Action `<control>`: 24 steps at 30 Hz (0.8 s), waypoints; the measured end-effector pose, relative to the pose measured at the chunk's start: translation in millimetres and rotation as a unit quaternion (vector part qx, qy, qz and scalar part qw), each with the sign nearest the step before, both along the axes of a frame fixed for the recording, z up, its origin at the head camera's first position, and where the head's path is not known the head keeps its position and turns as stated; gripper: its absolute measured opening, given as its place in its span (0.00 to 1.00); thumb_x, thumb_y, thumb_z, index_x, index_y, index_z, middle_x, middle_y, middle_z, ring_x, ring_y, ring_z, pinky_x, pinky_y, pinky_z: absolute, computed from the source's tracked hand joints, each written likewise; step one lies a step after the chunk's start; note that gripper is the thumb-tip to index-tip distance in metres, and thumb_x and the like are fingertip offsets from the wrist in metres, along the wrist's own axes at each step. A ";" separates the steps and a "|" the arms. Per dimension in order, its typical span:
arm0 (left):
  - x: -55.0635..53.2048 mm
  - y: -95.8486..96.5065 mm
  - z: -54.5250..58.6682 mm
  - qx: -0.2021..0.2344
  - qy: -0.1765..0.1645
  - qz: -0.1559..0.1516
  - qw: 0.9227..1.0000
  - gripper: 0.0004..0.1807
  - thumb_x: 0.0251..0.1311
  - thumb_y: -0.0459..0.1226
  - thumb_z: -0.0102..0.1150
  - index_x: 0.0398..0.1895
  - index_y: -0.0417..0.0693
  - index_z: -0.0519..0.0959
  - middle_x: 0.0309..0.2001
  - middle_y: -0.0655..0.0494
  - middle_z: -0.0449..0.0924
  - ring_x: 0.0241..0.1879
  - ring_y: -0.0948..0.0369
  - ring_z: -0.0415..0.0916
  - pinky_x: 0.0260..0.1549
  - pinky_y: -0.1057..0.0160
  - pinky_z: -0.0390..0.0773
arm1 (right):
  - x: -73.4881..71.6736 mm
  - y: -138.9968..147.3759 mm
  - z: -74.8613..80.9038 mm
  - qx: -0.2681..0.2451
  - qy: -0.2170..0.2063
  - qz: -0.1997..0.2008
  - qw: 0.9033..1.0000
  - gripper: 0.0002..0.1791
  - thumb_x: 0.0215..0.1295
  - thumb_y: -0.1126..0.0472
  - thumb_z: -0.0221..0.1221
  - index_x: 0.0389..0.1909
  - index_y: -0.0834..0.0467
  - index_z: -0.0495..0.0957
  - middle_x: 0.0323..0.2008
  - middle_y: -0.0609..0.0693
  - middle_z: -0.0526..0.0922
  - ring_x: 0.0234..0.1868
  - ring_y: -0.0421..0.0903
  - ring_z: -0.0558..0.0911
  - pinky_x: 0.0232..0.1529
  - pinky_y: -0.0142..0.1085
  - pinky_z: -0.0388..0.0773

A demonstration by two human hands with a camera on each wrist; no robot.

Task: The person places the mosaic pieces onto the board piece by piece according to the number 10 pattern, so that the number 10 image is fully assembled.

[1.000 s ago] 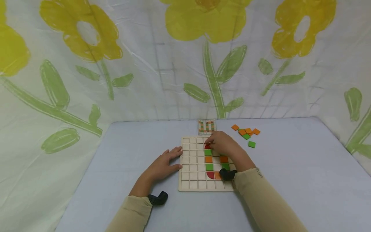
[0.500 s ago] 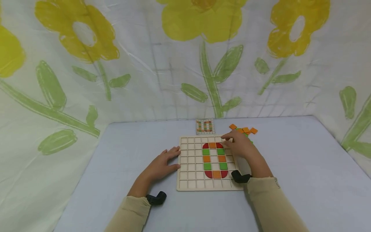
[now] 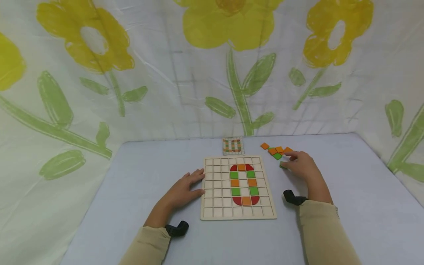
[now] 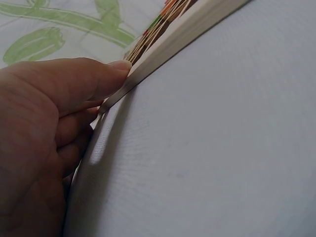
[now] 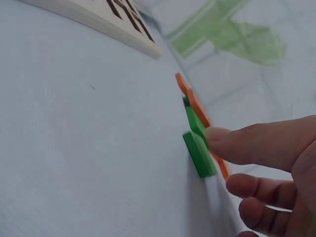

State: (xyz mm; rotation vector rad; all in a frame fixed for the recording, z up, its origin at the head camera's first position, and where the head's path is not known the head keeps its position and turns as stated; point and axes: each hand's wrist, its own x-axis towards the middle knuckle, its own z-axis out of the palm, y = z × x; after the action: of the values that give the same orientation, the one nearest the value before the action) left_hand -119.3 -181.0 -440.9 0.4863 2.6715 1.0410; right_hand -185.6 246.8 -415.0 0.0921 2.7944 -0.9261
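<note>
Your left hand (image 3: 181, 189) lies loose at the board's (image 3: 216, 213) left edge, fingers relaxed. Left wrist view adds what the head view lacks: thumb tip meeting the rim side-on.

Your right hand (image 3: 303, 167) is right of the board, thumb at a green tile (image 5: 198, 155), fingers unclenched; from above, the index arches apart from the thumb. No pinch visible. Right wrist view gives the tile's thickness, which the head view mostly loses under your thumb.

Only the head view has the whole ring (image 3: 235, 183) of red, orange and green on the board, and the card (image 3: 233, 146) beyond it. Pile (image 3: 272, 151) just past your right hand; wrist view has it edge-on.
</note>
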 end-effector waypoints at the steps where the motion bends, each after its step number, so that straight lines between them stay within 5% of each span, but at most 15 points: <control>1: 0.3 -0.2 0.0 0.000 0.000 0.002 1.000 0.34 0.62 0.46 0.64 0.71 0.52 0.68 0.75 0.66 0.55 0.77 0.59 0.49 0.77 0.48 0.46 | -1.1 2.8 -2.0 -0.001 -0.003 -0.005 1.000 0.33 0.67 0.49 0.59 0.68 0.62 0.68 0.60 0.68 0.71 0.55 0.63 0.72 0.51 0.55 0.75; 5: 1.0 -0.5 -0.5 0.003 -0.001 0.005 1.000 0.34 0.62 0.47 0.64 0.71 0.53 0.68 0.75 0.67 0.55 0.77 0.58 0.48 0.77 0.47 0.46 | -4.5 8.4 -10.3 -0.011 0.021 -0.019 1.000 0.36 0.69 0.49 0.57 0.71 0.63 0.63 0.66 0.71 0.63 0.64 0.68 0.65 0.62 0.63 0.67; 11: 0.4 -0.7 -1.5 0.009 0.001 0.003 1.000 0.34 0.62 0.47 0.64 0.71 0.52 0.68 0.75 0.66 0.56 0.77 0.57 0.48 0.77 0.46 0.46 | -7.9 11.4 -19.1 -0.004 0.060 0.025 0.998 0.31 0.74 0.54 0.50 0.73 0.64 0.60 0.76 0.61 0.53 0.73 0.73 0.51 0.70 0.68 0.51; 17: 0.1 -1.2 -1.8 0.008 0.004 -0.002 1.000 0.34 0.63 0.47 0.64 0.72 0.52 0.68 0.76 0.66 0.55 0.77 0.59 0.48 0.77 0.48 0.45 | -5.4 6.3 -20.0 0.003 0.065 0.005 0.998 0.26 0.74 0.57 0.50 0.69 0.63 0.67 0.73 0.62 0.62 0.71 0.69 0.60 0.68 0.65 0.60; 24: -0.6 -1.4 -3.4 0.006 0.009 -0.007 1.000 0.34 0.63 0.46 0.64 0.72 0.51 0.68 0.76 0.66 0.55 0.77 0.59 0.49 0.77 0.49 0.45 | -2.3 3.4 -21.5 -0.016 0.080 -0.065 0.995 0.21 0.71 0.61 0.54 0.62 0.60 0.75 0.64 0.63 0.71 0.52 0.60 0.73 0.51 0.56 0.75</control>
State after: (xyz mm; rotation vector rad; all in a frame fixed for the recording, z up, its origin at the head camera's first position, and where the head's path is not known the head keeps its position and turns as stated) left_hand -119.9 -182.4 -444.3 0.5174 2.6760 1.0532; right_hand -187.9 250.1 -436.5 0.2055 2.9496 -1.0519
